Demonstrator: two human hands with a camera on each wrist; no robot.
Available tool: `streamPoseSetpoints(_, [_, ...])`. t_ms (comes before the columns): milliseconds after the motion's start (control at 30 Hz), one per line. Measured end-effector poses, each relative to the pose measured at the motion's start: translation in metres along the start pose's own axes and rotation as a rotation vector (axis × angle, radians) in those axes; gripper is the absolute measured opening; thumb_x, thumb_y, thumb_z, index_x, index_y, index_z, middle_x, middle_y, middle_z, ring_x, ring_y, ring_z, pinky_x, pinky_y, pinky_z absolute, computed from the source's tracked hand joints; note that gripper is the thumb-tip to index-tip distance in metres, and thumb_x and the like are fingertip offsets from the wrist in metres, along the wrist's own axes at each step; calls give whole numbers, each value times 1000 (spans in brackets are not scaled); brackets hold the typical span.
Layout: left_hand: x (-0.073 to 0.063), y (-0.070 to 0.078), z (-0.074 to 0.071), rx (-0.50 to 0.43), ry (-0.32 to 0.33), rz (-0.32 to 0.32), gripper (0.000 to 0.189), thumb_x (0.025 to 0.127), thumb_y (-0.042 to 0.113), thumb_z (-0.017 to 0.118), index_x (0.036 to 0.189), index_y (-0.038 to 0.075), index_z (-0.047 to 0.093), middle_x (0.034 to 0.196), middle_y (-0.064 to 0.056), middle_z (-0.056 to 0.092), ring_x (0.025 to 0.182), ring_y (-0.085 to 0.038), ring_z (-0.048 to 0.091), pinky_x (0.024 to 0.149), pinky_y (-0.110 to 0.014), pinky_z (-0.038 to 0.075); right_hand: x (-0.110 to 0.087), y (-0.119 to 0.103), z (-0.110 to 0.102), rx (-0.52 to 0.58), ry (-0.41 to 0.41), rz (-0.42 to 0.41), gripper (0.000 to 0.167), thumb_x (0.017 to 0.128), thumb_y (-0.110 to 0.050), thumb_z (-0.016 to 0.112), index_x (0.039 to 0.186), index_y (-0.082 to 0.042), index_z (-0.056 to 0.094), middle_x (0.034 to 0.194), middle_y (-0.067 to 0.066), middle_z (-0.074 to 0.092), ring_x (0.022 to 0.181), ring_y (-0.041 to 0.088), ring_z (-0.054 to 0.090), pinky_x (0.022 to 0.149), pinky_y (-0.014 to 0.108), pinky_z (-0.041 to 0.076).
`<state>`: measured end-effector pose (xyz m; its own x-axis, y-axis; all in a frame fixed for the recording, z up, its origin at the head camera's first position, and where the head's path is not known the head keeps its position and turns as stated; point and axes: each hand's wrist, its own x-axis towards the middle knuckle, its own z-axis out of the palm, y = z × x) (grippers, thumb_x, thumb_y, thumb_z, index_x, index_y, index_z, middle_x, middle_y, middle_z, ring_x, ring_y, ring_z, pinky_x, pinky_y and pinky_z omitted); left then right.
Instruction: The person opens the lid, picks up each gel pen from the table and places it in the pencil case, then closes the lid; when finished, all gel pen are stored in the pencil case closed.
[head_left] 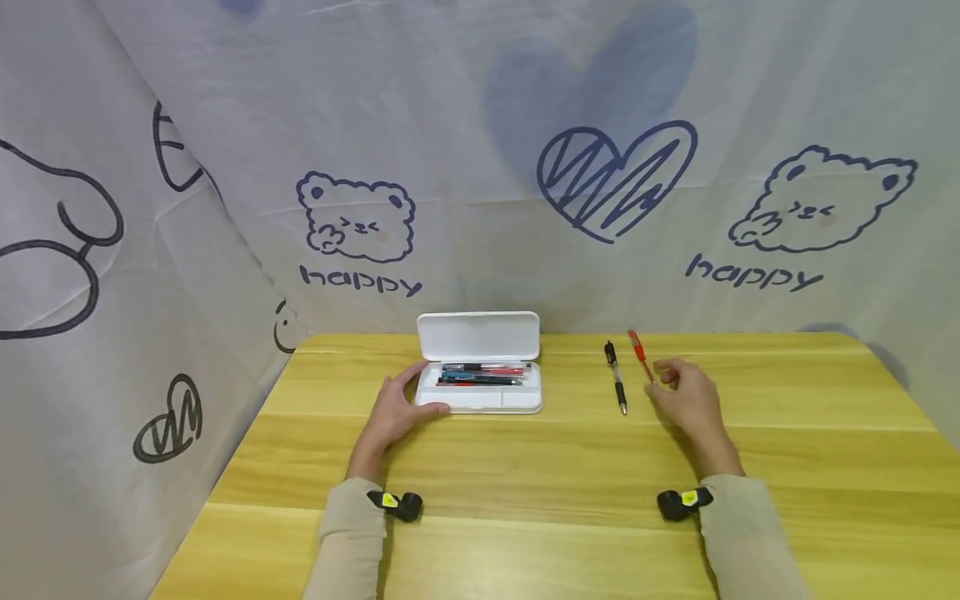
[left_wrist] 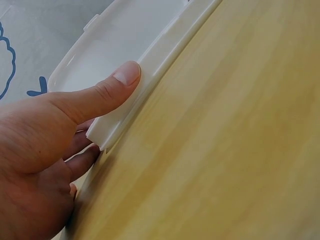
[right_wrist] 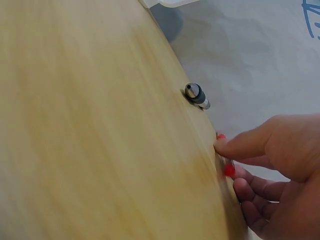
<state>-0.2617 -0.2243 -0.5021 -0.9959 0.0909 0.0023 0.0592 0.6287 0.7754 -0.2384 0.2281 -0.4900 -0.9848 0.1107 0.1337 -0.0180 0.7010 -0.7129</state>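
Red, likely light, the centre-right pen point(head_left: 639, 352), best held mid-barrel, is pinched by the right hand point(head_left: 688, 398), the case point(head_left: 480, 406) clasped by the left hand point(head_left: 396, 410).

Features a yellow wooden table point(head_left: 525, 483), grained from side to side. Carries, near the far edge and left of centre, a white case point(head_left: 472, 403) with a raised lid point(head_left: 478, 337). Farther right, holds a black pen point(head_left: 616, 377), tip toward the near edge. Just beside that, includes a slanted red pen point(head_left: 638, 351), hard to judge as resting or partly lifted.
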Motion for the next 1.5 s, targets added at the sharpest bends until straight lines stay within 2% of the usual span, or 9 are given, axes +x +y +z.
streamPoseSetpoints(233, [1, -1, 0, 0, -2, 8, 97, 77, 33, 92, 156, 10, 43, 160, -22, 38, 153, -48, 14, 125, -61, 10, -1, 2, 2, -54, 97, 4, 21, 94, -7, 67, 112, 4, 73, 91, 15, 71, 80, 31, 65, 67, 39, 47])
streamPoseSetpoints(467, [-3, -4, -5, -9, 0, 0, 96, 78, 33, 92, 157, 9, 42, 160, -23, 37, 152, -48, 15, 125, -61, 9, 4, 2, 10, -80, 138, -14, 20, 94, -8, 67, 109, 1, 75, 88, 13, 72, 75, 28, 65, 62, 37, 45])
streamPoseSetpoints(800, [-3, -6, -7, 1, 1, 34, 96, 78, 32, 92, 156, 7, 42, 158, -23, 40, 151, -41, 27, 127, -53, 0, 7, -1, 12, -38, 162, 25, 18, 95, -9, 68, 109, -1, 76, 89, 13, 73, 76, 29, 66, 63, 39, 46])
streamPoseSetpoints(1033, [-1, -3, -5, -3, 0, 60, 95, 77, 30, 93, 155, 4, 43, 157, -24, 43, 149, -41, 30, 127, -52, -1, 4, -8, 8, 35, 145, 42, 21, 96, -4, 65, 114, 0, 75, 95, 16, 72, 81, 29, 63, 66, 32, 47])
streamPoseSetpoints(1200, [0, -2, -3, -2, -1, 64, 95, 77, 30, 92, 155, 5, 43, 157, -22, 43, 150, -39, 31, 128, -49, -1, 4, -15, 10, 97, 138, 28, 20, 96, -4, 68, 115, -2, 75, 98, 16, 72, 85, 27, 63, 65, 29, 50])
streamPoseSetpoints(1367, [1, -1, -2, 0, -1, 64, 94, 78, 30, 92, 155, 5, 43, 157, -23, 43, 149, -40, 31, 128, -51, -1, 4, -22, 14, 135, 147, -5, 19, 97, -4, 67, 112, -3, 77, 98, 15, 72, 89, 28, 65, 70, 30, 51])
streamPoseSetpoints(1500, [1, -1, 0, 0, -5, 57, 94, 78, 31, 92, 155, 6, 43, 157, -23, 42, 150, -41, 29, 127, -52, 0, 3, -27, 17, 153, 151, -30, 17, 96, -3, 67, 110, -3, 78, 100, 16, 74, 90, 28, 65, 69, 27, 51])
